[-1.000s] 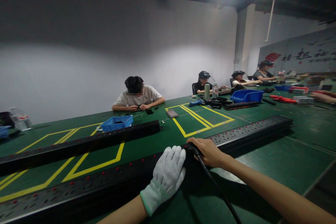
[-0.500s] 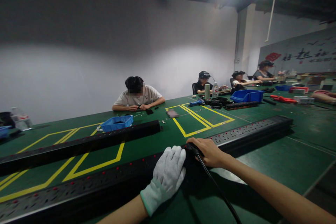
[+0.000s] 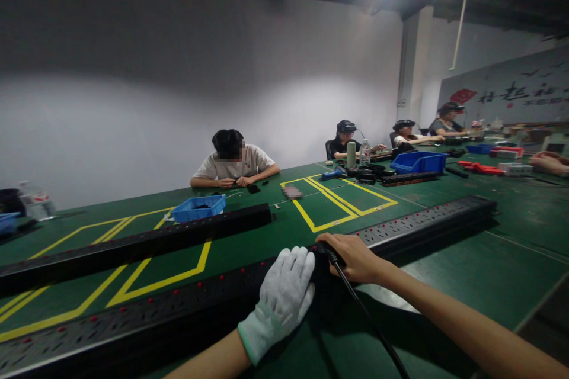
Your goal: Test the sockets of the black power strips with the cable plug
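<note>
A long black power strip (image 3: 409, 226) with rows of sockets and small red dots runs across the green table in front of me. My left hand (image 3: 287, 284), in a white knitted glove, lies flat over the middle of the strip with its fingers stretched out. Just to its right, my bare right hand (image 3: 355, 257) is closed round a black plug (image 3: 329, 251) at the strip's top face. From the plug a thick black cable (image 3: 362, 308) trails down toward the bottom edge of the view. My fingers hide the plug's pins and the socket under it.
Beyond lies a second black strip (image 3: 213, 226) beside a blue parts bin (image 3: 198, 208). Yellow tape lines mark the table (image 3: 249, 249). A person (image 3: 235, 160) sits opposite, handling something small. A larger blue bin (image 3: 418, 163), bottles and other seated people are farther right.
</note>
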The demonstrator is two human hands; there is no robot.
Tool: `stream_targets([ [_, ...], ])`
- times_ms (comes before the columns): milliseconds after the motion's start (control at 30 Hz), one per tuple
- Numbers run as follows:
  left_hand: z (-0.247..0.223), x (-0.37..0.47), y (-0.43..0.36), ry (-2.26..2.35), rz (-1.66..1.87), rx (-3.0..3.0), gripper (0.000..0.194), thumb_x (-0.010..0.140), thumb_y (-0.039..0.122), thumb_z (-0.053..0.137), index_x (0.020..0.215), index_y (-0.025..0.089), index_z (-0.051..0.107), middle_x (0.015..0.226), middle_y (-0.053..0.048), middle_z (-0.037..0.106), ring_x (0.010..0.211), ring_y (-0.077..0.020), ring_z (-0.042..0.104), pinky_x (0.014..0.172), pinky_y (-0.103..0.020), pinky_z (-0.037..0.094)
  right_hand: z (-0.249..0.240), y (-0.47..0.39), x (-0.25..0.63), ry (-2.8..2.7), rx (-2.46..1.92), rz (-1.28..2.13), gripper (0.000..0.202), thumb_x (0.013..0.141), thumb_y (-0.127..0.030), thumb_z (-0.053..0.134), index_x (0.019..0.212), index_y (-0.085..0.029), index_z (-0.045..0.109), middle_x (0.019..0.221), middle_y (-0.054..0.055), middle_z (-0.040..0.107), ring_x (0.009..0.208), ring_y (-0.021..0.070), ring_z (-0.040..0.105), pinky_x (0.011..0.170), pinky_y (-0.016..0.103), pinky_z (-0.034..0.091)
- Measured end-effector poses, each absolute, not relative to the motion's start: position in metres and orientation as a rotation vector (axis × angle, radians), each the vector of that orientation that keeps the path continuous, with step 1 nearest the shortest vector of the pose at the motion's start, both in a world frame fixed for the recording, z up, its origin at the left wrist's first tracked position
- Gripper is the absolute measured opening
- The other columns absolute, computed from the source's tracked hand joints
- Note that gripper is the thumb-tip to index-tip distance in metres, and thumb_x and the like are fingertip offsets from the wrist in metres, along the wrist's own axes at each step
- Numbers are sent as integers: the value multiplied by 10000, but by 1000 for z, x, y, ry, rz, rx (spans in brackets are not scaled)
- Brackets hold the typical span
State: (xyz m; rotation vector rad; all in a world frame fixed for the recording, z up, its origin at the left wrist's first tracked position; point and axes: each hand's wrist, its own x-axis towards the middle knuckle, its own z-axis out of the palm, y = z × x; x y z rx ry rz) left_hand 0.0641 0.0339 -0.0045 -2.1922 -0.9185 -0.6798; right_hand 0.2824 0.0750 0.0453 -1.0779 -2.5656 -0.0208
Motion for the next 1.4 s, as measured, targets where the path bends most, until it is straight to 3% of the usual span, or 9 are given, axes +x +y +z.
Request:
stream_targets([
  [233,-3,64,35,-925,-653,-2209,486,886,276,427,1345,122,382,1323,-114,470,1220,-266,420,1031,-436,348,41,78,283,-2555,-1090,-16,454,707,-127,457,1153,-202,427,1010,72,607,922,216,572,770,280,384],
  [600,-3,64,34,-912,-680,-2190,481,878,269,438,1334,120,400,1312,-119,481,1205,-275,438,1013,-440,369,45,75,283,-2555,-1088,-26,404,750,-228,492,1148,-195,435,956,68,610,849,210,578,727,269,393],
  [767,-3,64,34,-902,-706,-2166,491,871,269,452,1335,119,400,1308,-120,485,1198,-275,445,1014,-433,368,46,76,283,-2575,-1086,-15,491,692,-212,530,1171,-188,421,1003,76,605,892,224,569,741,274,394],
  [1133,-5,63,35,-919,-673,-2190,487,880,268,430,1343,122,388,1326,-111,468,1215,-272,425,1026,-441,349,40,80,286,-2560,-1053,16,463,724,-128,446,1181,-199,421,1047,79,601,944,210,567,785,282,389],
  [1400,-2,65,34,-911,-677,-2182,473,872,274,439,1320,120,417,1287,-114,504,1184,-272,456,994,-438,380,43,77,285,-2562,-1070,28,448,737,-213,504,1178,-197,424,1013,77,609,920,214,574,776,284,398],
])
